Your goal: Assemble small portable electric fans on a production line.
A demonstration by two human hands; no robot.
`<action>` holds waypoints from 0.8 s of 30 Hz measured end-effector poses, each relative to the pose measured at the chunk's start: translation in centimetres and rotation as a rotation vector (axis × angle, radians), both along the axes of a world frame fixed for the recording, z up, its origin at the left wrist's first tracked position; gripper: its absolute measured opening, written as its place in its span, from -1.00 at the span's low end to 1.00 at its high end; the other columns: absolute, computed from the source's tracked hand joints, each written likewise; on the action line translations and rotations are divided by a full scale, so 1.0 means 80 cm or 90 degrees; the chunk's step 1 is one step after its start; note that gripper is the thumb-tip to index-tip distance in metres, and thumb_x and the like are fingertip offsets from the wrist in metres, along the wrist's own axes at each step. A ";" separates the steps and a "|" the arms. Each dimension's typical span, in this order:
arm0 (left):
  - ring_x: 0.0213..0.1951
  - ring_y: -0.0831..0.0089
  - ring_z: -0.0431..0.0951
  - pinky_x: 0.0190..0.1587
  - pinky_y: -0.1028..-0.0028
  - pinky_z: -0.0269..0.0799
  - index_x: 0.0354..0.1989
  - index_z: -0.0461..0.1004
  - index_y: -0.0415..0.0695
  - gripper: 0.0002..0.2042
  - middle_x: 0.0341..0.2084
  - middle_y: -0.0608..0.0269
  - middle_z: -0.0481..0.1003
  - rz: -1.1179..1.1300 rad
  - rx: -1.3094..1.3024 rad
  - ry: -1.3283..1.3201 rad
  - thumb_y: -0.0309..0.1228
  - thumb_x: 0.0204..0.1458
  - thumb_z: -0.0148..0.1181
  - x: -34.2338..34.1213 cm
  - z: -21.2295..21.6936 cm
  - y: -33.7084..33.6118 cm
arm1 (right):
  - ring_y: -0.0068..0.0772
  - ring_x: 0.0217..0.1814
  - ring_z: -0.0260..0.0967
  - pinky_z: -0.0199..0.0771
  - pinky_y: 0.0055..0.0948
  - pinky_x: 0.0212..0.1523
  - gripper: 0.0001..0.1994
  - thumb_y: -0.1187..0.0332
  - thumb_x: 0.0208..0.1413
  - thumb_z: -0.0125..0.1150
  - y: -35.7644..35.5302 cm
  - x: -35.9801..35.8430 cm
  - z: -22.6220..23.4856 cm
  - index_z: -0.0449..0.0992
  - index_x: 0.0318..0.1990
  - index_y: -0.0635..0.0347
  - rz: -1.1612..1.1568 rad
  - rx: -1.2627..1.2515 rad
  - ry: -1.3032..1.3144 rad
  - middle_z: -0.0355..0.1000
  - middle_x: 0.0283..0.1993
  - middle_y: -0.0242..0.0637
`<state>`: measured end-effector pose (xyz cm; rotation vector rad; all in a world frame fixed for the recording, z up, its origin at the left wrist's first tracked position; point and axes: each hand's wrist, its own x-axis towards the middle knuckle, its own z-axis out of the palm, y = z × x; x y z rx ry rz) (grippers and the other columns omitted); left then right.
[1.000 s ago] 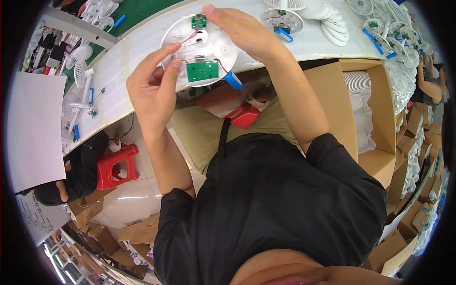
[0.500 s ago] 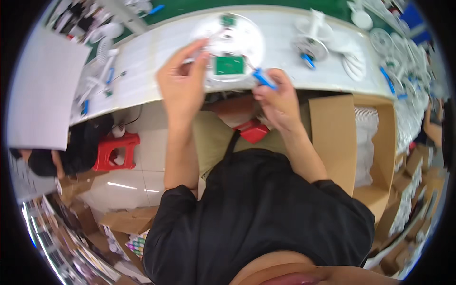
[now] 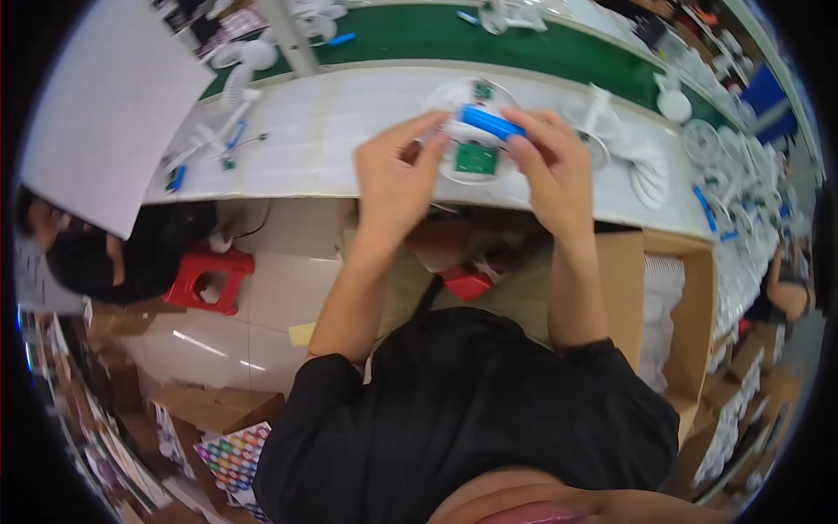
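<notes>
A blue cylindrical battery (image 3: 491,123) is held slantwise above a round white base (image 3: 443,93) on the bench. My right hand (image 3: 557,166) grips the battery's right end between thumb and fingers. At its left end, the thumb and index finger of my left hand (image 3: 391,175) are pinched together; whatever they hold is blurred and cannot be made out. A larger green circuit board (image 3: 477,158) lies on the near part of the base, and a smaller green board (image 3: 483,89) sits toward its far edge.
White fan parts (image 3: 598,127) stand right of the base, and others (image 3: 209,135) lie left with blue batteries. Behind the white bench (image 3: 349,96) runs a green belt (image 3: 401,35). An open cardboard box (image 3: 620,288) is at lower right, a red stool (image 3: 209,275) at left beside another person (image 3: 113,262).
My right hand has raised the battery from the base's near right edge to over its middle. Both hands are now closer together. The whole view has shifted, with more of the green belt showing.
</notes>
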<state>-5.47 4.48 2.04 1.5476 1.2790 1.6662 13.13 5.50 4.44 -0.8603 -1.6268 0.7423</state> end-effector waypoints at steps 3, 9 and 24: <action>-0.54 0.60 0.34 -0.48 0.66 0.27 -0.14 0.61 -0.27 -0.75 -0.42 0.18 0.61 -0.028 -0.023 -0.012 -0.60 -0.03 0.19 0.000 0.006 0.007 | -0.52 -0.33 0.28 0.30 -0.62 -0.30 -0.76 0.55 0.02 0.21 0.008 -0.011 -0.008 0.57 -0.11 0.28 -0.029 -0.064 0.073 0.43 -0.22 -0.29; -0.55 0.63 0.30 -0.50 0.68 0.24 -0.10 0.59 -0.30 -0.74 -0.43 0.18 0.59 -0.026 0.027 -0.029 -0.58 0.00 0.21 0.005 -0.009 0.017 | -0.50 -0.28 0.30 0.33 -0.62 -0.30 -0.83 0.54 -0.04 0.28 0.029 -0.007 -0.029 0.63 -0.24 0.19 -0.141 0.134 -0.057 0.38 -0.18 -0.26; -0.36 0.53 0.52 -0.34 0.67 0.46 -0.04 0.54 -0.29 -0.73 -0.20 0.07 0.58 0.032 0.012 0.048 -0.60 0.05 0.22 0.032 -0.003 0.061 | -0.48 -0.19 0.35 0.48 -0.63 -0.30 -0.79 0.57 -0.01 0.26 0.075 0.015 -0.056 0.63 -0.18 0.20 -0.062 0.048 0.077 0.26 0.07 -0.24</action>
